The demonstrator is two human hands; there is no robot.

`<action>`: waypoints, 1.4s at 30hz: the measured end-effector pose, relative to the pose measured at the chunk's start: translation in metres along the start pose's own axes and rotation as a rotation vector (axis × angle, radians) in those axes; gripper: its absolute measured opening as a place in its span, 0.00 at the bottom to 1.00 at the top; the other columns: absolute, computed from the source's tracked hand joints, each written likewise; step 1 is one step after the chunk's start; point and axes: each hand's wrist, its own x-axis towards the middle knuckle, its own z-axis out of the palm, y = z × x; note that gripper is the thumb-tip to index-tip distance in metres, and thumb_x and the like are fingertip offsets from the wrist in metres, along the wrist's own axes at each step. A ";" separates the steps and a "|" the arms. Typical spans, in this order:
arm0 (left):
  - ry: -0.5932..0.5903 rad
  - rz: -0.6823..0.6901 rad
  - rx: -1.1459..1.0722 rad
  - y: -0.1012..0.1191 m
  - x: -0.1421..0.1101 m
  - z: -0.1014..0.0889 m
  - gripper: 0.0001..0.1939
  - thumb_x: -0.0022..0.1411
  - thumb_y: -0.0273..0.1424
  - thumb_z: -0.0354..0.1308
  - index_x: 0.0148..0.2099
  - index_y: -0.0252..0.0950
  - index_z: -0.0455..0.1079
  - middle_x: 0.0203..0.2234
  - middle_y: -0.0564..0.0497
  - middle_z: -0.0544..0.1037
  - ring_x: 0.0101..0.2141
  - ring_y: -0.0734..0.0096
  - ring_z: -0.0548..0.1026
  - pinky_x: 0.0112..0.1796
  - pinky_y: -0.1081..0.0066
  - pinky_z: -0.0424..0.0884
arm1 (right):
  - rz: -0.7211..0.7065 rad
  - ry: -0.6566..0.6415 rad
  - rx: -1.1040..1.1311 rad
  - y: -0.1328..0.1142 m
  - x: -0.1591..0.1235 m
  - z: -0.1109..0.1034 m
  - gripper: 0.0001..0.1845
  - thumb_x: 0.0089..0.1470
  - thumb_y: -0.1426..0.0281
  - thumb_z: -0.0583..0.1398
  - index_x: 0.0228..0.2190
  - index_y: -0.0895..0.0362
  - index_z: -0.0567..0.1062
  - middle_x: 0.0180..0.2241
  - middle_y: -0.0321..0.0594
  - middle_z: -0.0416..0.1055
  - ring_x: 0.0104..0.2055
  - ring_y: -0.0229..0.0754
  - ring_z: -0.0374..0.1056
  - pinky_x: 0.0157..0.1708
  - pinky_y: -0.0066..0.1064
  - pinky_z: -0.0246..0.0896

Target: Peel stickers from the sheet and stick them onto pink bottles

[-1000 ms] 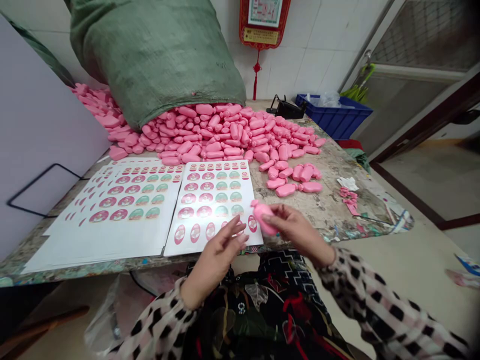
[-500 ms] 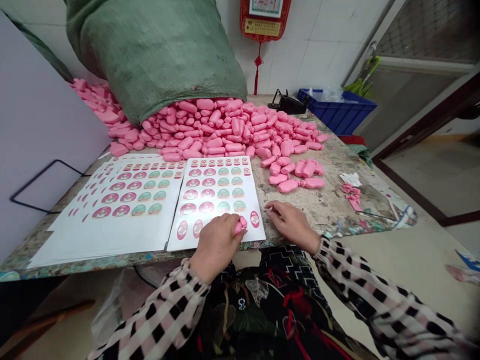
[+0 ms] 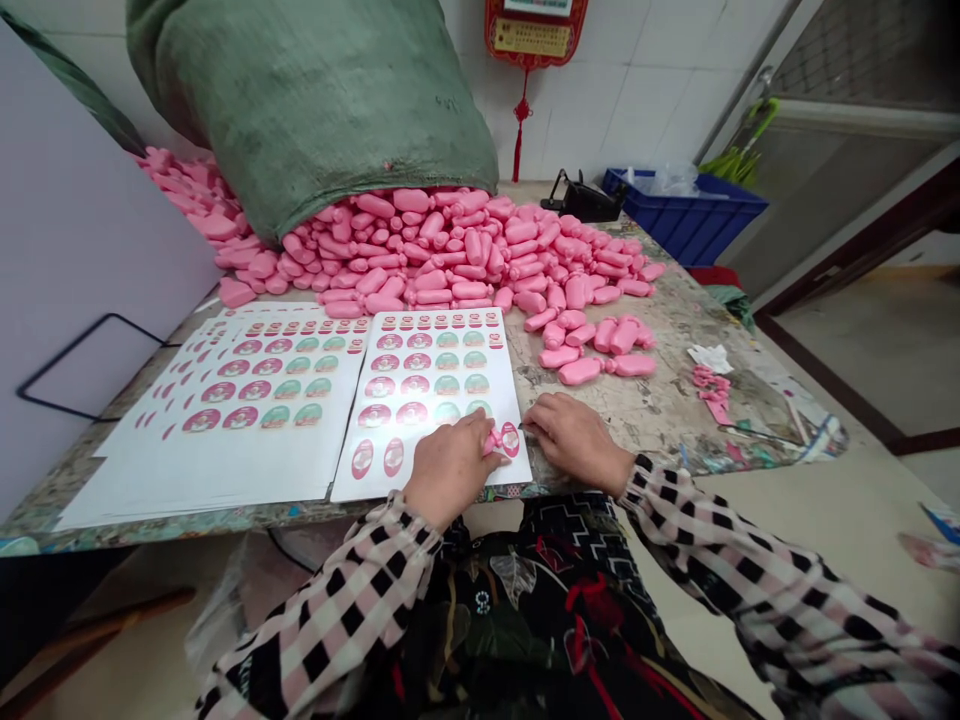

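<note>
My left hand (image 3: 452,465) is closed around a small pink bottle-shaped piece (image 3: 492,441), of which only the end shows past the fingertips. It rests over the lower part of a white sticker sheet (image 3: 435,345) printed with pink and green labels. Close to the pink piece, on the sheet's right side, is a pink oval sticker (image 3: 510,438). My right hand (image 3: 576,440) lies at the sheet's right edge with its fingers pinched together by that sticker. What lies in the pinch is too small to make out.
More sticker sheets (image 3: 217,475) fan out on the left. Behind them, a heap of pink bottle-shaped pieces (image 3: 450,265) spills from a green sack (image 3: 322,100). A blue crate (image 3: 694,215), a black tape dispenser (image 3: 585,197) and pink scraps (image 3: 712,388) are toward the right.
My left hand has moved slightly right with the pink piece, closer to the oval sticker. My right hand has shifted a little left, its fingers now at the sheet's edge.
</note>
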 end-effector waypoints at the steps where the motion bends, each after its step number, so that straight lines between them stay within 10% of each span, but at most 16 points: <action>1: 0.002 0.001 0.001 -0.001 0.000 0.001 0.18 0.56 0.39 0.54 0.49 0.44 0.66 0.53 0.50 0.68 0.42 0.59 0.72 0.34 0.66 0.63 | -0.016 -0.009 -0.006 0.000 0.000 -0.001 0.12 0.58 0.69 0.50 0.33 0.56 0.73 0.32 0.43 0.68 0.37 0.43 0.61 0.37 0.32 0.53; 31: 0.051 0.049 0.178 -0.001 -0.003 0.003 0.19 0.57 0.43 0.53 0.50 0.48 0.63 0.54 0.59 0.67 0.37 0.63 0.73 0.30 0.66 0.65 | -0.112 -0.009 0.024 0.008 0.001 -0.003 0.10 0.56 0.72 0.52 0.33 0.57 0.74 0.30 0.41 0.68 0.35 0.41 0.60 0.36 0.31 0.52; 42: 0.034 0.048 0.210 0.000 -0.002 0.003 0.22 0.58 0.44 0.51 0.53 0.47 0.62 0.55 0.57 0.67 0.38 0.62 0.73 0.31 0.65 0.67 | -0.081 -0.029 0.380 0.017 -0.002 0.006 0.07 0.55 0.71 0.55 0.32 0.55 0.74 0.31 0.39 0.69 0.36 0.39 0.63 0.36 0.30 0.57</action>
